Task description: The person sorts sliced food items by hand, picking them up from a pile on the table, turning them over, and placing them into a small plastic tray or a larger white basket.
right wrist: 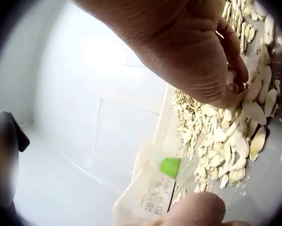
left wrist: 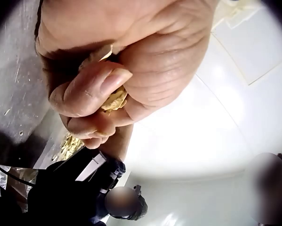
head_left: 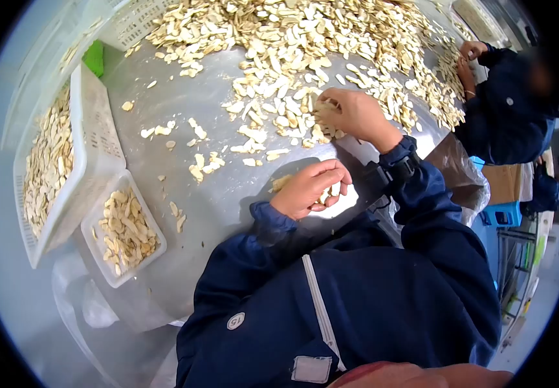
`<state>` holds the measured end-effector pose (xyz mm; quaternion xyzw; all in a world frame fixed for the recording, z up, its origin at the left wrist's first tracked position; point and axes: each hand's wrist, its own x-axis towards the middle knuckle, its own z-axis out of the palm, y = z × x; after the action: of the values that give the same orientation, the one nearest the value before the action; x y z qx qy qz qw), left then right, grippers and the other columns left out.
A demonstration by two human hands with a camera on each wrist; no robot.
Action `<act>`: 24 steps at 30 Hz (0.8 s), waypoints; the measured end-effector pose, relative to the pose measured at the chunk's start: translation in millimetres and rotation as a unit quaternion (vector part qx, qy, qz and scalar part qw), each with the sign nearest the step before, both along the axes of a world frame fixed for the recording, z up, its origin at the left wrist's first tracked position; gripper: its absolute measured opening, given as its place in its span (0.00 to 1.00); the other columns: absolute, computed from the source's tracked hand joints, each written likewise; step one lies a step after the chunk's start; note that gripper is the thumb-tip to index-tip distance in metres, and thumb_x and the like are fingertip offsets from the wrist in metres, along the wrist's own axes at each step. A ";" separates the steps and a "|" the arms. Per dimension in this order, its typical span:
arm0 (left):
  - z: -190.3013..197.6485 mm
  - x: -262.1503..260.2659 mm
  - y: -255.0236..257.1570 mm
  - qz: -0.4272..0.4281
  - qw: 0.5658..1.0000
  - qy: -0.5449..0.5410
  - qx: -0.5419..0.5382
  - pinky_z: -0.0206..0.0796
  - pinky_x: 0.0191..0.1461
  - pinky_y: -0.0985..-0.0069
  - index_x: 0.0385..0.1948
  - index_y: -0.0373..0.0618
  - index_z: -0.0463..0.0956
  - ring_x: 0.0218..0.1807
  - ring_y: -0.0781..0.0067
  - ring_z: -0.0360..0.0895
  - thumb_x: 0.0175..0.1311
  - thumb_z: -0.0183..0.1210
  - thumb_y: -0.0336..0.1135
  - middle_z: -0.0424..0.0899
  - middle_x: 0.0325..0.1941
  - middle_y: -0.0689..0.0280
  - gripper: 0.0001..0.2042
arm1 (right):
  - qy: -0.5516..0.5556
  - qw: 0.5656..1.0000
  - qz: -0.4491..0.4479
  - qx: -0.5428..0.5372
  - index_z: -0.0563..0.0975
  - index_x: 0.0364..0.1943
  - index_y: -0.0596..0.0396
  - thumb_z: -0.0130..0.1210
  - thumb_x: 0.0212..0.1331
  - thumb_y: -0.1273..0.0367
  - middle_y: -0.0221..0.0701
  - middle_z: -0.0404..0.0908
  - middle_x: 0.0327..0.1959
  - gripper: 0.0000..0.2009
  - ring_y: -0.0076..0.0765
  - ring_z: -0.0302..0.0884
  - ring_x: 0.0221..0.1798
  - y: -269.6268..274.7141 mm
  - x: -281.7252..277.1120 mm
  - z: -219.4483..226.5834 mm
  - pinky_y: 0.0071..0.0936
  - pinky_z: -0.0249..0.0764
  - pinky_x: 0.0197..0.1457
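Pale dried slices (head_left: 279,39) lie in a broad pile across the metal table. My left hand (head_left: 312,187) is held low near my body, its fingers curled around a few slices (left wrist: 115,100) that show between fingers and palm in the left wrist view. Farther forward, my right hand (head_left: 357,116) reaches down to the near side of the pile. Its thumb and fingers are bent together at the slices (right wrist: 254,110), pinching there, while the hand itself hides part of what lies between the fingertips.
On the left stand a large white basket (head_left: 98,123) full of slices and a smaller white tray (head_left: 121,275) holding more. A green object (head_left: 93,58) sits by the basket. Another person (head_left: 512,103) works at the far right. A clear plastic bag (head_left: 464,171) hangs at the table's right edge.
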<state>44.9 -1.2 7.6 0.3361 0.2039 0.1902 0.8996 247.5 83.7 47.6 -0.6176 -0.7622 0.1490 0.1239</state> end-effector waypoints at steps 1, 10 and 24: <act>-2.2 0.2 0.1 0.001 1.000 -0.002 0.000 0.51 0.21 0.86 0.45 0.41 0.76 0.28 0.83 0.70 0.83 0.48 0.36 0.78 0.38 0.64 0.10 | 0.017 1.000 0.001 0.005 0.85 0.52 0.48 0.62 0.67 0.56 0.39 0.89 0.39 0.16 0.50 0.87 0.40 2.5 7.2 -2.6 0.41 0.81 0.46; -11.0 7.0 -1.5 -0.001 0.999 -0.026 0.035 0.51 0.18 0.85 0.45 0.40 0.78 0.24 0.82 0.70 0.78 0.54 0.37 0.80 0.37 0.64 0.10 | 0.022 0.995 0.089 -0.035 0.84 0.53 0.56 0.57 0.72 0.62 0.47 0.87 0.37 0.15 0.53 0.86 0.38 14.3 -10.2 29.2 0.41 0.79 0.43; -19.6 5.9 -2.0 -0.012 0.991 0.016 0.133 0.60 0.23 0.81 0.42 0.43 0.81 0.24 0.82 0.73 0.71 0.59 0.38 0.80 0.29 0.70 0.09 | 0.174 0.932 0.313 -0.060 0.77 0.68 0.55 0.56 0.74 0.72 0.45 0.86 0.58 0.19 0.46 0.86 0.58 6.3 -146.4 54.4 0.36 0.80 0.63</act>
<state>50.8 -3.3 -12.0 0.4584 0.1866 0.1992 0.8458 101.1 90.1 101.9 -0.3182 -0.8733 0.3304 0.1643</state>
